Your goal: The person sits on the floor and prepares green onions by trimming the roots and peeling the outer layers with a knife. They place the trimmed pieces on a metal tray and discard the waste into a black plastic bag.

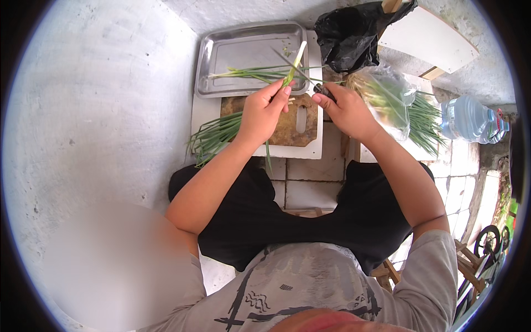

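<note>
My left hand is closed around a green onion, its white end pointing up and away from me. A knife with a dark handle is in my right hand, its thin blade slanting up to the left beside or across the onion; whether they touch I cannot tell. More green onions lie across the metal tray beyond my hands. Under and beside my left hand, a wooden cutting board with a handle slot carries a bunch of green onion leaves that hangs over its left side.
A clear plastic bag of green onions lies on a white board at the right, near large water bottles. Behind it hangs or rests a black plastic bag. A white wall rises close on the left.
</note>
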A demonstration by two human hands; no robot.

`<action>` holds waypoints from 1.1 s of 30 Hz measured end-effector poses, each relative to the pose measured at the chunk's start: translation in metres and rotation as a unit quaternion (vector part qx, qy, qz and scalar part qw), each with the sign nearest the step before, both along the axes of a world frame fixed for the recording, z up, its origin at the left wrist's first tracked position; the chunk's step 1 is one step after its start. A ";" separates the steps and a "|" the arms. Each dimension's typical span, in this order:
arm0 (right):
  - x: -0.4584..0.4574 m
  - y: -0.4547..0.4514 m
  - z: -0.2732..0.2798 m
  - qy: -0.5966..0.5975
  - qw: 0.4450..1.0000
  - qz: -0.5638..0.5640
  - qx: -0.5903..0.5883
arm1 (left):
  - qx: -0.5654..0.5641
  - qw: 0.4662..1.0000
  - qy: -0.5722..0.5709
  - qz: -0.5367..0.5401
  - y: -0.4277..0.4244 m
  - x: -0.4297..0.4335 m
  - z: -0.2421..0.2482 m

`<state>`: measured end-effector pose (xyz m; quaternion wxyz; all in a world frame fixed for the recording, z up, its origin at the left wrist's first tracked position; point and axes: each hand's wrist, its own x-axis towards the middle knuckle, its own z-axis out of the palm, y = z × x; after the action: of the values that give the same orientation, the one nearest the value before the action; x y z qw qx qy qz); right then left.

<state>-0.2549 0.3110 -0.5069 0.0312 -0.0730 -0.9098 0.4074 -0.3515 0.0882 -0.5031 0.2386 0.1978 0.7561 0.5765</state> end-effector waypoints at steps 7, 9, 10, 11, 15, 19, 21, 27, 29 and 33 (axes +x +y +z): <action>-0.001 0.015 0.017 -0.004 0.997 -0.077 -0.022 | 0.025 0.998 -0.055 0.004 -0.003 -0.002 0.001; 0.002 0.001 0.013 -0.011 0.991 -0.074 -0.113 | -0.020 0.998 0.064 0.021 -0.001 0.005 -0.002; 0.000 -0.006 0.010 -0.022 0.981 -0.097 -0.164 | -0.046 0.991 0.120 0.032 0.001 0.009 -0.004; -0.001 -0.011 0.007 -0.011 0.974 -0.101 -0.203 | -0.030 0.982 0.183 0.025 0.004 0.010 -0.006; -0.009 -0.030 0.001 0.006 0.948 -0.128 -0.290 | -0.010 0.945 0.327 -0.003 0.011 0.015 -0.016; -0.014 -0.038 0.007 -0.009 0.948 -0.144 -0.285 | -0.014 0.932 0.362 -0.011 0.012 0.017 -0.021; -0.015 -0.037 0.011 -0.009 0.949 -0.138 -0.284 | 0.005 0.936 0.351 -0.004 0.012 0.015 -0.021; -0.020 -0.028 0.014 -0.025 0.961 -0.104 -0.256 | -0.035 0.925 0.378 -0.020 0.009 0.010 -0.016; -0.020 -0.026 0.014 -0.037 0.955 -0.107 -0.274 | -0.052 0.917 0.395 -0.027 0.008 0.010 -0.014; -0.017 -0.024 0.012 -0.051 0.934 -0.107 -0.336 | -0.083 0.891 0.444 -0.036 0.005 0.010 -0.011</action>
<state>-0.2718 0.2874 -0.4944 0.0020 -0.1969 -0.7071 0.6791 -0.3413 0.0935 -0.5136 -0.0862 0.4396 0.8205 0.3552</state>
